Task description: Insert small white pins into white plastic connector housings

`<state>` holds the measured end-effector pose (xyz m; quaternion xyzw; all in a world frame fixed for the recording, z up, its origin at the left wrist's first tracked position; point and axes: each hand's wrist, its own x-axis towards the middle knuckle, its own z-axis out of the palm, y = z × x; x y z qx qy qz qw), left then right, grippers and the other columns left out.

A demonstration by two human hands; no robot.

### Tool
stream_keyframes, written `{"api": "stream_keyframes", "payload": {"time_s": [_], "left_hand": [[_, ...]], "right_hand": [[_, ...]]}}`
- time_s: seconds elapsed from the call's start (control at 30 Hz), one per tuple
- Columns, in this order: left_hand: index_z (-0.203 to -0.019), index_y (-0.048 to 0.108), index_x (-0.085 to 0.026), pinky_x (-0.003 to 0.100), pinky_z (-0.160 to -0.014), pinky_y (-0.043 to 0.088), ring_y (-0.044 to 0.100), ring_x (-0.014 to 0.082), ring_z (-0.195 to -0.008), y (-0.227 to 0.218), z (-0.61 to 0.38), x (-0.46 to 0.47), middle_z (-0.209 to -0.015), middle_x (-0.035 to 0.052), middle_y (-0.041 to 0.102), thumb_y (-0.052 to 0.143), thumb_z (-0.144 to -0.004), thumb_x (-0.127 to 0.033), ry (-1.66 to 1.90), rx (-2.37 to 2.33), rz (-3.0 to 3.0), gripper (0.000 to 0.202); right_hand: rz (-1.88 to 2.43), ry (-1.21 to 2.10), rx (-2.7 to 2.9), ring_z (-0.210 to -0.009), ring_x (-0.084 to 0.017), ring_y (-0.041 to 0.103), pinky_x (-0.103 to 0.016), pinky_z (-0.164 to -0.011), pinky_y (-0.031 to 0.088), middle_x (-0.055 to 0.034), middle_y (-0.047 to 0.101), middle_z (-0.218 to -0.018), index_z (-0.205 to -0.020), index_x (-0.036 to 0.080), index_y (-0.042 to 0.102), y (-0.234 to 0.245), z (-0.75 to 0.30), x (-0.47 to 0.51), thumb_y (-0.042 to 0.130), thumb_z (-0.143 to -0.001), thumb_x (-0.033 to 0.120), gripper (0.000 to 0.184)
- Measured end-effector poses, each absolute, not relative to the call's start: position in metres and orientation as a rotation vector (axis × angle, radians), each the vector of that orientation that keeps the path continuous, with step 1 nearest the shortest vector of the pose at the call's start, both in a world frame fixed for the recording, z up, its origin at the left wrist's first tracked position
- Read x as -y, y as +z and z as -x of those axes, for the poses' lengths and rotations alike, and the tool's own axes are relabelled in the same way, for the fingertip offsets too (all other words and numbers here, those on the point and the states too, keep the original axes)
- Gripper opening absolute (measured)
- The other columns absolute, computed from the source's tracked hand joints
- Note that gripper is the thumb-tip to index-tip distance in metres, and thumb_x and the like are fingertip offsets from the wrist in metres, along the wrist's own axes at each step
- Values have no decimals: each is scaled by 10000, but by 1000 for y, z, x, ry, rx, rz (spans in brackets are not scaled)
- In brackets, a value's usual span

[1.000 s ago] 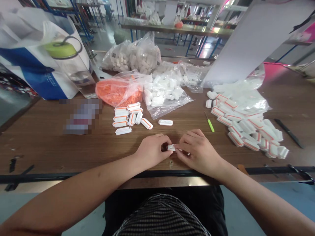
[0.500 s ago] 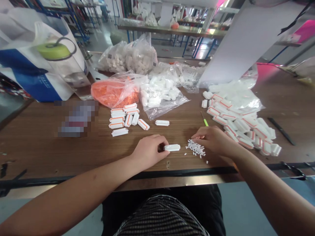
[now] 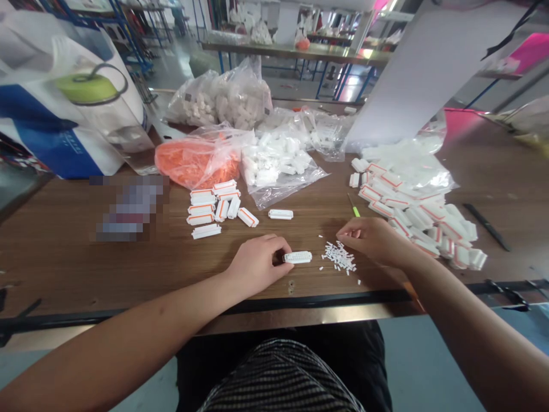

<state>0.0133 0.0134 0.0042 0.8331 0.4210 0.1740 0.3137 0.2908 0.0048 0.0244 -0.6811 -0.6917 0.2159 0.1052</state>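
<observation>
My left hand (image 3: 261, 262) pinches the left end of a slotted white plastic strip-shaped part (image 3: 299, 257) between thumb and fingers, close to the table's front edge. To the right of that part lies a loose pile of tiny white plastic pieces (image 3: 339, 256). At the pile's far right edge, my right hand (image 3: 368, 237) has its thumb and fingertips pressed together; whatever they may hold is too small to make out. Another white strip part (image 3: 281, 214) lies alone beyond my left hand. Farther left sits a group of white parts with orange strips (image 3: 214, 207).
White and orange parts (image 3: 422, 214) are heaped at the right, beside a black tool (image 3: 486, 227). A green-handled tool (image 3: 354, 207) lies beyond my right hand. Behind are a bag of orange pieces (image 3: 197, 160) and a bag of white parts (image 3: 278, 160). A bottle (image 3: 103, 109) stands left.
My right hand has lifted slightly and drawn back from the small pieces, showing more of the pile. My left hand keeps its hold on the white part. The view has shifted slightly.
</observation>
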Motion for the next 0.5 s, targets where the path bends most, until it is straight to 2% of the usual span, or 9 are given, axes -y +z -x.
{"api": "stream_keyframes", "payload": {"time_s": [0.13, 0.3, 0.5], "left_hand": [[-848, 664, -206, 274, -638, 409, 520, 127, -622, 5, -13, -14, -734, -31, 588, 726, -769, -227, 443, -1118, -2201, 102], [-839, 660, -205, 271, -638, 409, 526, 127, -629, 4, -13, -14, -738, -31, 594, 730, -763, -218, 452, -1107, -2208, 104], [-842, 662, -204, 274, -637, 413, 525, 126, -621, 4, -13, -14, -741, -29, 596, 732, -759, -215, 454, -1113, -2206, 109]], "right_hand": [[1868, 636, 2136, -695, -172, 654, -276, -646, 471, -22, 730, -755, -738, 223, 755, 23, -290, -5, 579, -764, 318, 202], [2088, 587, 2060, -625, -177, 638, -277, -578, 438, -21, 709, -646, -651, 209, 720, 26, -288, -6, 577, -750, 299, 196], [1921, 669, 2003, -665, -170, 634, -281, -613, 468, -24, 734, -765, -799, 221, 768, 16, -300, -7, 593, -772, 359, 225]]}}
